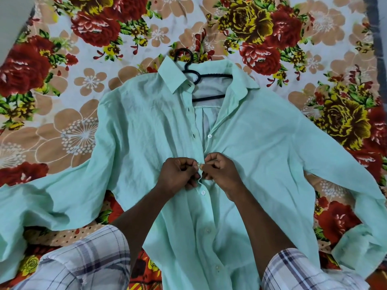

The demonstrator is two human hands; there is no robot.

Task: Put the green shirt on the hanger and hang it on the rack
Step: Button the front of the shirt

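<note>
The pale green shirt (261, 147) lies front-up and spread out on a flowered bedsheet, sleeves stretched to both sides. A black hanger (209, 75) sits inside its collar, with the hook poking out above the neck and the bars showing through the unbuttoned top. My left hand (178, 174) pinches the left front edge at mid-chest. My right hand (219, 172) pinches the right front edge at a white button, the two hands meeting at the placket. Below my hands the front lies closed; above them it gapes open.
The flowered bedsheet (83, 59) covers the whole surface around the shirt. A pale wall or floor strip (12, 17) shows at the upper left and a dark edge (377, 28) at the upper right. My checked sleeves fill the bottom corners. No rack is in sight.
</note>
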